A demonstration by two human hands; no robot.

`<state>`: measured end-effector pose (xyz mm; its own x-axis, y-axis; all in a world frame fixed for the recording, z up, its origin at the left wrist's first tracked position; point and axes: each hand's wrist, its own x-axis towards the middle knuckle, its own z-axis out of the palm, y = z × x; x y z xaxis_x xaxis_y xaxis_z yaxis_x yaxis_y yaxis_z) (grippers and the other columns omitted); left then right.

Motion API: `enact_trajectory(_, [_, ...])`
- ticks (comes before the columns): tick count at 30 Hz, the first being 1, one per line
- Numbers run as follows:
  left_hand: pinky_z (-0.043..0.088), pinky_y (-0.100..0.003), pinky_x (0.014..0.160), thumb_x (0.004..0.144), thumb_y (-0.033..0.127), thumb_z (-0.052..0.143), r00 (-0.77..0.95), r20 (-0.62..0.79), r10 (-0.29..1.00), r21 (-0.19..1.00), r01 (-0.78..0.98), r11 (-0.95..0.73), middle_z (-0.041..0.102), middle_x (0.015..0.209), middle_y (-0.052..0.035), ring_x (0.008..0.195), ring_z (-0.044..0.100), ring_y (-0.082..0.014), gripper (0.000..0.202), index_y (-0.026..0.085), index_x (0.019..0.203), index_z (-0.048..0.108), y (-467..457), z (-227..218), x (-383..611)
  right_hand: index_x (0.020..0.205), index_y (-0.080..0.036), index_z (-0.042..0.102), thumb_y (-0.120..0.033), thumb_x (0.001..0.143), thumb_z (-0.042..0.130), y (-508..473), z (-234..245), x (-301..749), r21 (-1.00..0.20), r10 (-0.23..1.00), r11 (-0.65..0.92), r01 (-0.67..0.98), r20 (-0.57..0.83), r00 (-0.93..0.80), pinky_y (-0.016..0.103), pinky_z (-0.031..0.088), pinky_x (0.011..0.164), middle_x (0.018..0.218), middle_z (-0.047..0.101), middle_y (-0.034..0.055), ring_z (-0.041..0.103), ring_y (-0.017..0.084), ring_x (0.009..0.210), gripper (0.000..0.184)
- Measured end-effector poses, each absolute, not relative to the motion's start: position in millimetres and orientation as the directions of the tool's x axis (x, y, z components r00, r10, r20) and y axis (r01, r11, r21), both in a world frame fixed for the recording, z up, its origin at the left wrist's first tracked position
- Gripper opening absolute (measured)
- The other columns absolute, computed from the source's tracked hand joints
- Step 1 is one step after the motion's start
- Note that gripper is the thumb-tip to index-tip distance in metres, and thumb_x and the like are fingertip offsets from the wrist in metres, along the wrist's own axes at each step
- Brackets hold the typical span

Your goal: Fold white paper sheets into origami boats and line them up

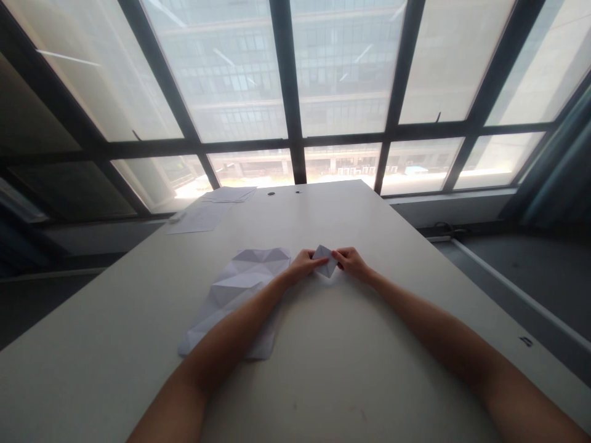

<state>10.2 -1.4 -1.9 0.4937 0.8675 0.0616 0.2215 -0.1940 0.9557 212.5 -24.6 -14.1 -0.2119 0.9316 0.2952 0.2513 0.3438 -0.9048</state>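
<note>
A small folded paper [325,268], white and diamond-shaped with crease lines, is held up between my two hands over the table. My left hand [303,264] pinches its left side, the thumb lying across the front. At the right edge, my right hand [351,261] grips it between thumb and fingers. Beside my left forearm lies a large creased white sheet [240,284] with raised triangular folds. My left forearm hides part of that sheet.
The white table [369,381] stretches toward a dark-framed window [341,140]. Several paper sheets [198,218] lie at the far left. A small dark round object [271,194] sits near the far edge. A black mark [525,341] shows at the right edge.
</note>
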Motion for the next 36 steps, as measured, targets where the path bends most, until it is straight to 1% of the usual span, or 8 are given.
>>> enact_trajectory(3, [0.031,-0.023,0.049,0.071,0.062,0.078,0.438,0.068,0.896,0.964,0.201,-0.171,0.062,0.062,-0.0034,0.054,0.051,-0.0122,0.055,0.008,0.078,0.074,-3.8,0.3,11.7,0.049,-0.021,0.046,-0.066,0.085,0.050,-26.4,-12.3,211.8,-0.908,0.931,0.338,0.246,0.285,-0.228,0.025,0.025,0.045,0.045,0.041,-0.0032,0.033,0.009,0.044,0.057])
enact_trajectory(6, [0.032,-0.023,0.049,0.071,0.062,0.078,0.390,0.058,0.919,0.973,0.183,-0.139,0.063,0.063,-0.0037,0.054,0.051,-0.0124,0.055,0.008,0.081,0.075,-5.8,2.3,12.2,0.051,-0.021,0.046,-0.061,0.081,0.057,-28.1,-9.9,212.7,-0.897,0.919,0.361,0.253,0.296,-0.261,0.024,0.026,0.046,0.047,0.042,-0.0038,0.033,0.009,0.046,0.052])
enact_trajectory(12, [0.033,-0.024,0.050,0.071,0.062,0.078,0.384,0.071,0.921,0.977,0.161,-0.142,0.063,0.065,-0.0040,0.055,0.052,-0.0130,0.055,0.009,0.084,0.075,-5.9,2.2,11.8,0.053,-0.020,0.051,-0.058,0.082,0.057,-26.7,-12.4,214.0,-0.909,0.912,0.341,0.240,0.258,-0.319,0.024,0.026,0.046,0.047,0.044,-0.0031,0.035,0.010,0.046,0.049])
enact_trajectory(15, [0.030,-0.023,0.048,0.072,0.065,0.076,0.427,0.069,0.902,0.966,0.195,-0.167,0.059,0.061,-0.0028,0.054,0.047,-0.0116,0.056,0.009,0.078,0.072,-5.7,2.0,10.5,0.054,-0.019,0.051,-0.060,0.082,0.056,-25.4,-13.9,213.0,-0.911,0.917,0.338,0.236,0.263,-0.299,0.024,0.028,0.047,0.049,0.045,-0.0027,0.036,0.010,0.048,0.050])
enact_trajectory(22, [0.024,-0.022,0.049,0.073,0.068,0.071,0.642,0.043,0.765,0.903,0.303,-0.304,0.046,0.057,0.0023,0.054,0.038,-0.0090,0.059,0.009,0.070,0.067,-1.6,-2.8,7.6,0.059,-0.019,0.052,-0.064,0.076,0.062,-24.4,-13.8,211.2,-0.900,0.906,0.373,0.224,0.301,-0.296,0.024,0.027,0.050,0.055,0.042,-0.0048,0.035,0.010,0.054,0.050])
enact_trajectory(29, [0.022,-0.023,0.050,0.080,0.075,0.058,0.629,0.100,0.771,0.887,0.294,-0.355,0.039,0.057,0.0033,0.055,0.033,-0.0094,0.065,0.011,0.065,0.064,-0.6,-2.9,13.3,0.060,-0.019,0.053,-0.062,0.079,0.060,-22.4,-17.2,214.8,-0.914,0.909,0.338,0.226,0.254,-0.331,0.025,0.025,0.048,0.053,0.040,-0.0048,0.033,0.010,0.052,0.048])
enact_trajectory(33, [0.025,-0.022,0.051,0.077,0.071,0.064,0.616,0.126,0.778,0.896,0.265,-0.356,0.045,0.061,0.0030,0.058,0.037,-0.0098,0.061,0.011,0.073,0.067,-1.2,-1.5,13.4,0.060,-0.018,0.054,-0.060,0.081,0.058,-19.0,-20.8,214.3,-0.896,0.896,0.374,0.238,0.283,-0.343,0.025,0.026,0.050,0.055,0.040,-0.0043,0.034,0.011,0.054,0.047])
enact_trajectory(36, [0.024,-0.022,0.051,0.078,0.070,0.065,0.620,0.112,0.776,0.905,0.259,-0.338,0.044,0.060,0.0033,0.057,0.036,-0.0094,0.059,0.011,0.071,0.065,-0.3,-2.5,11.7,0.061,-0.018,0.054,-0.059,0.082,0.056,-17.0,-23.4,212.9,-0.879,0.888,0.401,0.259,0.305,-0.343,0.025,0.027,0.051,0.056,0.042,-0.0035,0.036,0.011,0.056,0.046])
